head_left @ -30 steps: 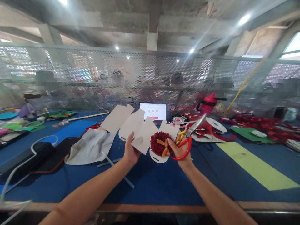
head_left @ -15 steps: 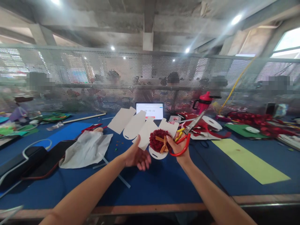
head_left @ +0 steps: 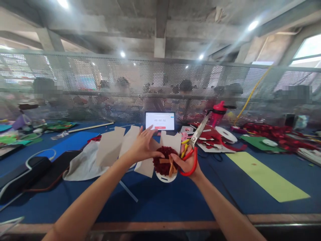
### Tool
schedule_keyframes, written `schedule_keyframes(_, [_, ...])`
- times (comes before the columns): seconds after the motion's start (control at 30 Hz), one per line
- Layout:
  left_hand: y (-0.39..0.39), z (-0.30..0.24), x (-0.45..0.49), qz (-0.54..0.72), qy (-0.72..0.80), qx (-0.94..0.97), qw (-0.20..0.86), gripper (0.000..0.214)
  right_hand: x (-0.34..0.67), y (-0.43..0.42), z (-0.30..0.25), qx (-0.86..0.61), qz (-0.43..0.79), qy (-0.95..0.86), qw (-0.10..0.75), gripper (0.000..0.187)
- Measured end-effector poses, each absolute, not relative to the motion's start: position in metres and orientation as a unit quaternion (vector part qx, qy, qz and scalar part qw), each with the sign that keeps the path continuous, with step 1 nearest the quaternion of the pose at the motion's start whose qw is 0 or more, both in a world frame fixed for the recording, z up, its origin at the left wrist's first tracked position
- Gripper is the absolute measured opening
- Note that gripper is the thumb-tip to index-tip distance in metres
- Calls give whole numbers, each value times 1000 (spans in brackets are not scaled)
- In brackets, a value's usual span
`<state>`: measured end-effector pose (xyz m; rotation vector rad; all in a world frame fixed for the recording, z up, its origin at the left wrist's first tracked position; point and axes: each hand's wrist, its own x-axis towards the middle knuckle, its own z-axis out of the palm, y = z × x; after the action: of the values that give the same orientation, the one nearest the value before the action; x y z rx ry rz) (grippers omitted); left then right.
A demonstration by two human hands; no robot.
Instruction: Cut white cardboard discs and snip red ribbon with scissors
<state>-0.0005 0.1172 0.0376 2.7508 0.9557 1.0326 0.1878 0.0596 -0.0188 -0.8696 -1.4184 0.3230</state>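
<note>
My right hand [head_left: 188, 164] is closed around red-and-yellow-handled scissors [head_left: 198, 132], their blades pointing up and away. Its thumb also pinches a folded strip of off-white cardboard panels [head_left: 108, 144], which hangs out to the left in zigzag folds. On the near panel sits a dark red fluffy pad [head_left: 158, 167] with an orange bow [head_left: 171, 167] on it. Below the pad shows a rounded white end with a slot. My left hand [head_left: 144, 145] is open over the panels, fingers stretched, its thumb at the pad's upper edge.
Behind the panels stands a tablet [head_left: 159, 117] showing a timer. Left lie a grey cloth [head_left: 82, 165] and a black case [head_left: 54, 170]. Rightward are red scraps, a ribbon roll [head_left: 226, 134], a pink bottle [head_left: 218, 113] and a yellow sheet [head_left: 267, 175]. A perforated screen closes the back.
My left hand has moved up and over the cardboard panels, its thumb now at the fluffy pad. The panels have shifted left and lower, and the pad is slightly lower and further left.
</note>
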Motion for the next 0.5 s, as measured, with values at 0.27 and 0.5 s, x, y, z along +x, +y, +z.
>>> schedule_keyframes(0.27, [122,52,-6,101,291,950,49,36,189,52,-19,-380,250,-666,592,31])
schedule_keyframes(0.5, [129,48,-8,95,354,918,151,36,196,60,-32,-404,235,-700,539,32])
